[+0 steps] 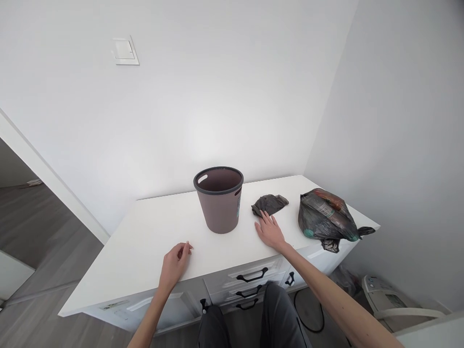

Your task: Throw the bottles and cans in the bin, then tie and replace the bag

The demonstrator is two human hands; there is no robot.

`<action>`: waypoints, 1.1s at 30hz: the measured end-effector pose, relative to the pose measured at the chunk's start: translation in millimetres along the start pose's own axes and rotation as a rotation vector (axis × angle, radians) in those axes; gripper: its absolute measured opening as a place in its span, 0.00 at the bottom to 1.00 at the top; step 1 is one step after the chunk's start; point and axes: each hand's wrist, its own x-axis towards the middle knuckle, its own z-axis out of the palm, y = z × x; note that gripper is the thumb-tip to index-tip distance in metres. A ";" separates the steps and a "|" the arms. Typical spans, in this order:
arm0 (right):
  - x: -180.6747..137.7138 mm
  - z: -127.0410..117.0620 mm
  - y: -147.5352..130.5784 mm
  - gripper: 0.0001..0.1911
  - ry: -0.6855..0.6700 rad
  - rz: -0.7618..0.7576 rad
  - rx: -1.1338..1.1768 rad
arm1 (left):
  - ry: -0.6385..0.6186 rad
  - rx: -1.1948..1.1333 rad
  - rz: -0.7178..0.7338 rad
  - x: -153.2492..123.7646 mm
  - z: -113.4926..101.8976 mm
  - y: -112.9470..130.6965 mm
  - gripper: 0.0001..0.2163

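A mauve plastic trash can (pixel 222 212) with a dark rim and cut-out handles stands upright on the white cabinet top (pixel 155 241). Right of it lies a folded black plastic bag (pixel 271 205). My right hand (pixel 271 233) rests flat with fingers stretched out, the fingertips at the near edge of that bag. Near the front edge, left of the trash can, my left hand (pixel 176 261) has its fingers curled in, and nothing shows in them. At the right end sits a full, tied black garbage bag (pixel 326 215), with bottle-like items showing through.
White walls rise behind and at the right, with a light switch (pixel 125 50) up on the left. Below the top are drawers with black handles (pixel 253 275). A pale appliance (pixel 395 302) and a black cable (pixel 310 328) are on the floor at lower right.
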 end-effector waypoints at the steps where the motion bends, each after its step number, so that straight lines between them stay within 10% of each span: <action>1: -4.6 -1.9 -1.3 0.34 -0.008 -0.011 0.000 | 0.003 0.003 0.007 -0.9 -0.2 1.8 0.24; 33: -34.7 -21.9 -9.9 0.30 -0.007 -0.020 0.060 | 0.035 0.065 0.029 -5.2 5.9 10.9 0.25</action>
